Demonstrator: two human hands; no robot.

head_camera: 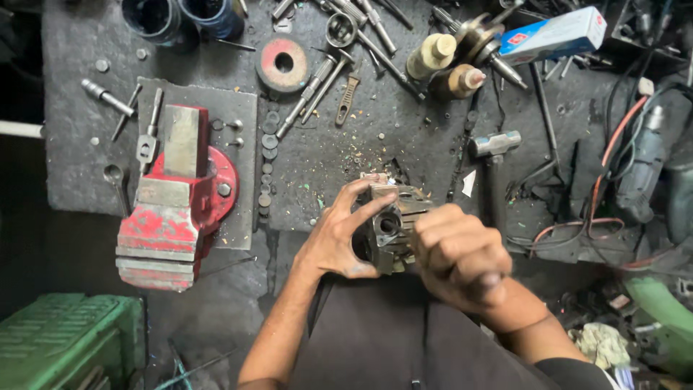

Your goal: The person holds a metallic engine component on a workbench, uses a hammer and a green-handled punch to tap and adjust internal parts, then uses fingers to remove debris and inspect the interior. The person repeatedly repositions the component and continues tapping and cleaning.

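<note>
A grimy metal engine part (pixel 390 225), a finned block with a round port, is held over the near edge of the dark workbench (pixel 325 155). My left hand (pixel 339 235) wraps its left side, with the fingers over the top and the thumb below. My right hand (pixel 455 253) is closed against its right side, knuckles toward the camera. What the right fingers pinch is hidden.
A red bench vise (pixel 173 195) is bolted at the left. Sockets, wrenches and a grinding disc (pixel 284 63) lie at the back. A hammer (pixel 494 144), two bottles (pixel 433 56), a blue and white box (pixel 556 32) and tangled cables sit right. A green crate (pixel 65 339) stands at lower left.
</note>
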